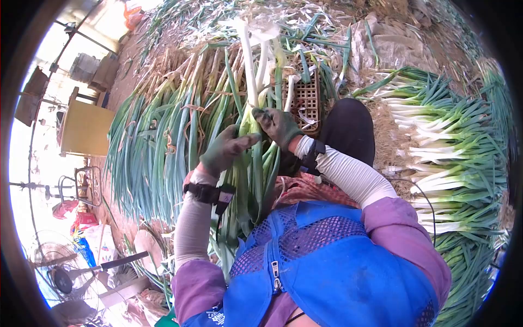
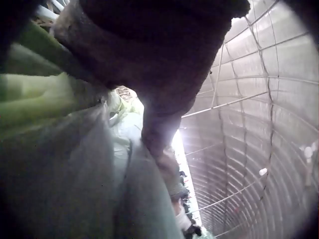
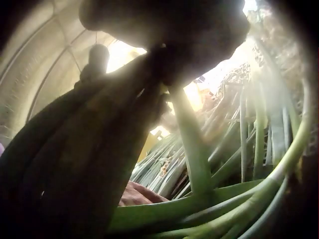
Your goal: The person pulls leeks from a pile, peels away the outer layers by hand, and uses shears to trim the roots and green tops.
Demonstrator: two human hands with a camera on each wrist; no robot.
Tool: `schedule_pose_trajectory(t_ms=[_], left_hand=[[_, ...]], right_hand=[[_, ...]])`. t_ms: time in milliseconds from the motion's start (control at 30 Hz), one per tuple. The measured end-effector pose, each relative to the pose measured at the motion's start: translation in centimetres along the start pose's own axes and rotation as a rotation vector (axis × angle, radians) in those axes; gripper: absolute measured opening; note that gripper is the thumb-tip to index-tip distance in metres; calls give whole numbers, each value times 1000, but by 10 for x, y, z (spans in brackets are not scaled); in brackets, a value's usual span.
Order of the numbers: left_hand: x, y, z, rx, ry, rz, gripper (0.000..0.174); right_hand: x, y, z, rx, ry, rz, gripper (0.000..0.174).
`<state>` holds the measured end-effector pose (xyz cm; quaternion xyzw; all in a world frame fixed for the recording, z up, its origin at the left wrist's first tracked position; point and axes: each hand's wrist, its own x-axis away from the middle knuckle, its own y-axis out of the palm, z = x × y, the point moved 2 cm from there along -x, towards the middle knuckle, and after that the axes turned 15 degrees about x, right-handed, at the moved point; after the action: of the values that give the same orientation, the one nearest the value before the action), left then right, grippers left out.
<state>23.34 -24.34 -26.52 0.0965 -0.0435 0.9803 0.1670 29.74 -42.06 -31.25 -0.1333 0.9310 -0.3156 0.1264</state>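
Before the person's chest stands a bunch of long green onions [image 1: 252, 73], white stems away from the body and green leaves hanging towards the lap. The gloved left hand [image 1: 226, 148] grips the bunch from its left side, around the leaf bases. Close by on the right, the gloved right hand [image 1: 279, 127] pinches pale green leaf at the top of the green part. In the left wrist view, the dark glove [image 2: 149, 55] lies against broad leaves [image 2: 40, 99]. Backlight darkens the right glove [image 3: 174, 40] in the right wrist view, over a pale stalk [image 3: 189, 144].
A thick row of untrimmed green onions [image 1: 158, 131] lies to the left. Cleaned ones with white stems [image 1: 430, 158] are stacked at the right. A brown plastic crate [image 1: 306, 103] stands just beyond the knee [image 1: 348, 128]. Peeled scraps [image 1: 201, 24] cover the ground ahead.
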Motion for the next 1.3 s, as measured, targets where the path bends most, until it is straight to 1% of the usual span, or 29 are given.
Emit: schedule_pose_trajectory(t_ms=[67, 100, 167, 233, 300, 367, 400, 433, 467, 500, 533, 567, 600, 633, 667, 700, 733, 767, 833, 867, 900, 933, 967, 1033, 1067, 1167, 1200, 1267, 1300], left_hand=[[-5, 16, 12, 172, -102, 63, 48], [-7, 20, 13, 281, -164, 100, 48], [-10, 14, 6, 147, -268, 127, 41], [-11, -3, -26, 98, -392, 141, 33], [-6, -20, -58, -62, -274, 85, 32], [-6, -35, -87, -87, -285, 43, 28], [-9, -41, -100, -32, -356, 30, 25], [-13, -40, -99, 41, -458, 52, 28], [-18, -38, -97, 112, -560, 81, 31], [-27, -31, -94, 74, -568, 95, 35], [-36, -23, -92, 36, -576, 112, 38], [-43, -17, -90, -4, -583, 131, 42], [-52, -18, -107, -13, -506, 101, 57], [-51, -4, -83, -186, -584, 164, 57], [-59, -8, -105, -178, -592, 157, 59], [-66, -13, -128, -171, -599, 147, 61], [-59, -3, -97, -168, -634, 151, 41], [-55, -5, -90, -16, -539, 106, 35], [-43, -20, -72, 283, -335, 12, 23], [-32, -26, -62, 304, -287, 18, 21], [-21, -31, -47, 324, -240, 23, 20], [-11, -34, -33, 395, -240, 8, 24], [-4, -35, -17, 467, -239, -8, 28], [2, -34, 4, 364, -144, -4, 34], [4, -32, 15, 311, -95, -1, 37], [5, -11, 54, 227, -15, -13, 44], [4, -15, 58, 11, 8, -9, 47], [6, -17, 76, 6, 51, 52, 46], [6, -15, 88, -3, 5, 66, 43]], right_hand=[[-7, 4, 8, 119, -153, 125, 35], [-17, 5, 20, -1, -115, 132, 34], [-44, -2, 51, -237, -34, 147, 33], [-54, -63, 51, -544, 255, 258, 27], [-75, -82, 104, -1198, 470, 594, 22], [-78, -85, 150, -1212, 617, 521, 20], [-78, -67, 183, -1168, 623, 312, 16], [-74, -42, 200, -903, 610, 169, 19], [-65, -7, 208, -517, 558, 46, 26], [-55, 29, 214, -199, 491, -80, 34], [-46, 68, 222, -5, 423, -216, 43], [-41, 126, 259, 112, 234, -496, 39], [-34, 132, 247, 64, 267, -493, 39], [-12, 137, 215, 15, 300, -493, 39], [12, 141, 178, -37, 336, -493, 40], [15, 131, 162, -45, 297, -477, 33], [17, 123, 148, -53, 259, -461, 27], [20, 114, 133, -61, 221, -444, 22], [23, 79, 122, -293, 50, -214, 21], [13, 80, 144, 1, -518, 32, 21], [10, 80, 141, -495, -140, -262, 25], [11, 79, 138, -1004, 351, -329, 29], [11, 53, 117, -1121, 441, -327, 29], [10, 11, 66, -994, 305, -318, 30], [9, 4, 47, -928, 235, -313, 31], [2, 20, 9, -693, -31, -373, 32], [4, 21, -7, -662, 4, -404, 32], [17, 7, -48, -597, 79, -471, 31], [24, 0, -67, -556, 21, -537, 32]])
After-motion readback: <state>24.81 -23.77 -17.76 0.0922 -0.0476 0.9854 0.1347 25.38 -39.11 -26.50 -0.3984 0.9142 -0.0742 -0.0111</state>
